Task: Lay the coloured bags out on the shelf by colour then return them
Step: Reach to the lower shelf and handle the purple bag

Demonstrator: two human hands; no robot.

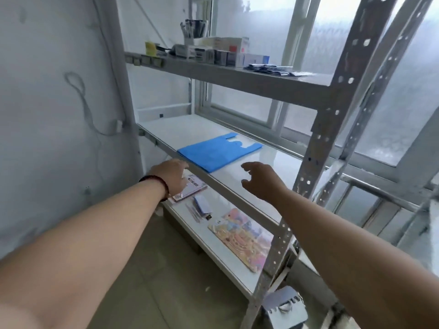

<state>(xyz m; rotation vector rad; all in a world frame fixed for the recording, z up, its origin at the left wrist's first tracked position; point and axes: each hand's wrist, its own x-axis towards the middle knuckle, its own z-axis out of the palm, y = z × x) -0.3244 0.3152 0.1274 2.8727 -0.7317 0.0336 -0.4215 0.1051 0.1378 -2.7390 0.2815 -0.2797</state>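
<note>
A blue bag [218, 150] lies flat on the white middle shelf [268, 169], its handles pointing toward the window. My left hand [172, 175], with a dark bracelet on the wrist, hovers at the shelf's front edge just left of the bag's near corner and holds nothing. My right hand [260, 179] floats above the shelf to the right of the bag, fingers loosely curled and empty. Neither hand touches the bag. No other coloured bag is in view.
The upper shelf [237, 78] carries small boxes [223, 49], a cup of pens and flat packets. The lower shelf holds a pink card [192, 188], small papers and a colourful board [242, 238]. Perforated metal uprights [316, 148] stand at right, a window behind.
</note>
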